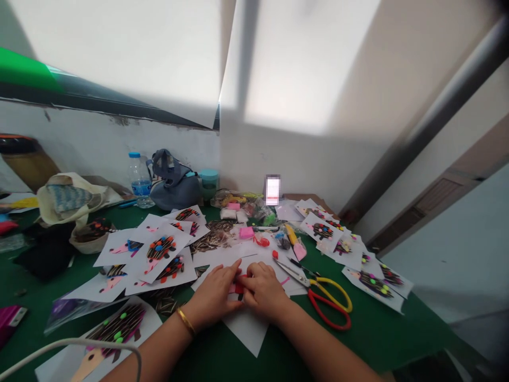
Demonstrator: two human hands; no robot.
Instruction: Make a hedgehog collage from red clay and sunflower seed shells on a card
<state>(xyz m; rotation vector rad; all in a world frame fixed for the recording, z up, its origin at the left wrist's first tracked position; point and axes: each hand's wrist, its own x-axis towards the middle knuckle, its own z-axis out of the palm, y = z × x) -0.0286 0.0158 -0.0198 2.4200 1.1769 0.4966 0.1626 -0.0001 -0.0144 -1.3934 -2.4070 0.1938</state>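
Both hands meet at the middle of the bench (382, 345), right over the red clay (237, 288), which lies on a white sheet of paper (254, 334) and shows in the gap between them. The left hand (218, 291), gold bracelet (185, 321) on its wrist, has its fingers stretched forward beside the clay; the right hand (263, 291) bends its fingers in over it, touching. Pinching or just pressing? Cannot tell for either hand; the fingers hide it. Just to the right, the scissors (308, 283) lie with blades parted, red and yellow handles toward the bench edge, a black pen (304, 267) alongside. Beyond the hands, a heap of striped seeds (212, 240) sits near a pink block of clay (246, 232). Hedgehog pictures (161, 249) overlap on the left, more on the right, and a water bottle (140, 185) stands by the wall next to a blue-grey bag (175, 188).
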